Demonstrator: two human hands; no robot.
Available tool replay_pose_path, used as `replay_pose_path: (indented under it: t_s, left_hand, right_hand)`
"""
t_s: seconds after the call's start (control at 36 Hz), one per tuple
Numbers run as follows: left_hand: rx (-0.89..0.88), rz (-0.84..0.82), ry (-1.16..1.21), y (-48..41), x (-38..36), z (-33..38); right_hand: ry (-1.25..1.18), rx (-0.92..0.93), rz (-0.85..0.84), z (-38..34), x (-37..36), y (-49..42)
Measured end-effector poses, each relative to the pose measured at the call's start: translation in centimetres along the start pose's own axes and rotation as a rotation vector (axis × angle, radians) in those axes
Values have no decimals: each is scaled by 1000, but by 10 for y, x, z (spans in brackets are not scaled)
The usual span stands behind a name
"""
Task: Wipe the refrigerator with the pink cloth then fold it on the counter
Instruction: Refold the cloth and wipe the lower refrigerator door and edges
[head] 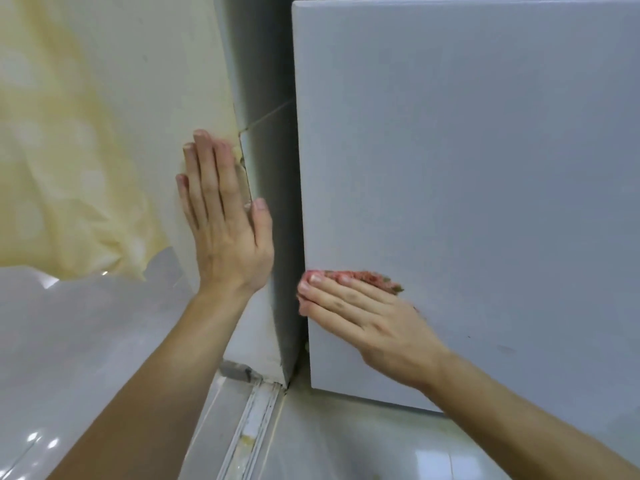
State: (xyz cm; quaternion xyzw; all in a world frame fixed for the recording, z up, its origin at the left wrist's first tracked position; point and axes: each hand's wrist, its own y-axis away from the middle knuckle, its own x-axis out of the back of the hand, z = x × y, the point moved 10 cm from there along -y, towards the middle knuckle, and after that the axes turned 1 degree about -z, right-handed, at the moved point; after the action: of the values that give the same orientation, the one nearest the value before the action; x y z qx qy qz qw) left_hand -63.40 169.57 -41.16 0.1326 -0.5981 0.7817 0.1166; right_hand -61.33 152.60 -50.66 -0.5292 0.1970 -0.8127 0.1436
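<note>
The grey-white refrigerator [467,174] fills the right side of the view, its door face toward me. My right hand [367,317] lies flat with straight fingers on the lower left part of the door, near its edge, pressing the pink cloth [370,278] against it. Only a strip of the cloth shows above my fingers; the rest is hidden under the hand. My left hand [225,216] rests flat and open on the cream wall [104,116] just left of the refrigerator, fingers pointing up.
A narrow shadowed gap [277,202] runs between the wall corner and the refrigerator. Glossy pale floor tiles [69,323] lie below at left. A dirty floor track [256,420] leads toward the gap's base.
</note>
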Motion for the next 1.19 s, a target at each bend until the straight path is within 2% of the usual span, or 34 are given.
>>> replay_pose_path:
  t_s: [0.22,0.31,0.39,0.47,0.58,0.67,0.81,0.94,1.06,1.19]
  left_hand:
    - [39,50,9,-1,-2,5]
    - [33,31,4,-1,-3,5]
    - [37,39,24,0,1,8]
    - [8,40,83,5,1,31]
    - [-6,31,170,10,-3,56]
    - [-19,12,185,11,-2,60]
    - [-81,-31,190,22,-4,71]
    - [-112,-78,188,31,-10,88]
    - [-144,-98,169,36,-15,105]
    - [-200,-79,142,38,-21,128]
  right_hand:
    - [18,-149,172,18,26,34]
    - [9,-233,382,39,75,36]
    - [115,-326,629,79,147,37]
    - [221,-371,741,111,191,33]
    - [225,-428,684,115,176,23]
    - [208,-306,582,84,139,13]
    - [127,-84,261,33,40,51]
    - [-47,-40,83,20,-5,99]
    - [-151,-119,196,28,25,101]
    - [-12,-326,466,93,134,116]
